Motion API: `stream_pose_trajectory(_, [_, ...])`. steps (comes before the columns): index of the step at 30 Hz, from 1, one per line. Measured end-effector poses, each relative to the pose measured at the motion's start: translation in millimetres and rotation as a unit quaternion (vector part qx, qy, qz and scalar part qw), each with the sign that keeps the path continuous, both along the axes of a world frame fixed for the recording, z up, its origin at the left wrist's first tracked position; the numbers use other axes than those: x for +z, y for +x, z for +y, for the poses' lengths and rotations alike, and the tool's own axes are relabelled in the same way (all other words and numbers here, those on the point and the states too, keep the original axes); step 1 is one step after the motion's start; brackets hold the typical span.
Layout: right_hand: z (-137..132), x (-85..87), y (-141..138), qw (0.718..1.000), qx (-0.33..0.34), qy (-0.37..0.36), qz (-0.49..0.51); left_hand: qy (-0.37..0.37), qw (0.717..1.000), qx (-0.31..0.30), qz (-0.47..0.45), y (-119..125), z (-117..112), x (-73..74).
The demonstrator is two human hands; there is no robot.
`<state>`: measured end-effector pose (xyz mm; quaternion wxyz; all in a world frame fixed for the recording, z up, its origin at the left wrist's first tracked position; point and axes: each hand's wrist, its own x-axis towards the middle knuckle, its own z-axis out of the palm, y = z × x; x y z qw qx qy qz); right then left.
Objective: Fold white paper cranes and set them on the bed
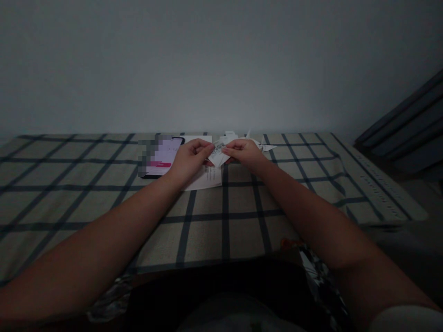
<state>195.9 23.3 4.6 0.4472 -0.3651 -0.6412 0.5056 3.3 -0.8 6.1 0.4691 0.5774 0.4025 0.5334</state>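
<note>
Both my hands reach forward over a checked cloth [224, 216]. My left hand [189, 159] and my right hand [246, 153] pinch a small folded piece of printed white paper [218, 155] between them, fingers closed on its two sides. The paper is held just above a flat white sheet [205, 179] lying on the cloth. The light is dim, so the folds are hard to make out.
A phone [159, 156] with a lit pink screen lies left of my left hand. Folded white paper shapes [258, 140] sit behind my right hand. A plain wall rises behind the cloth. Dark striped fabric [408, 129] lies at the right.
</note>
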Motion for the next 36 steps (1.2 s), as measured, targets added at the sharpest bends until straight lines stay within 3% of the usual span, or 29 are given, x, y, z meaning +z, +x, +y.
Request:
stream_pose_trajectory(6, [1.9, -3.9, -0.8, 1.000, 0.001, 0.000, 0.007, 0.010, 1.000, 0.022, 0.003, -1.1, 2.8, 0.1])
stream_pose_trajectory(12, [0.4, -1.8, 0.6, 1.000, 0.001, -0.002, -0.015, -0.028, 1.000, -0.007, 0.003, 0.6, -1.3, 1.7])
stream_pose_trajectory(16, [0.0, -1.4, -0.1, 0.999, 0.019, -0.030, -0.004, -0.007, 1.000, -0.005, 0.014, -0.2, -2.5, 3.4])
stream_pose_trajectory(21, [0.1, -1.1, 0.8, 1.000, 0.016, 0.000, 0.004, -0.021, 1.000, -0.013, 0.003, 1.2, -2.9, 3.1])
stream_pose_trajectory(25, [-2.8, 0.9, -0.5, 1.000, 0.010, -0.014, -0.003, -0.012, 1.000, 0.013, -0.011, 1.7, -1.5, 1.5])
stream_pose_trajectory(30, [-6.2, 2.6, -0.1, 0.996, 0.079, -0.020, -0.028, 0.008, 0.999, 0.041, -0.024, 0.3, -0.2, 1.4])
stream_pose_trajectory(36, [-1.6, -1.4, 2.1, 0.998, 0.057, -0.015, -0.022, -0.001, 0.998, 0.045, -0.039, 0.3, 2.6, -0.8])
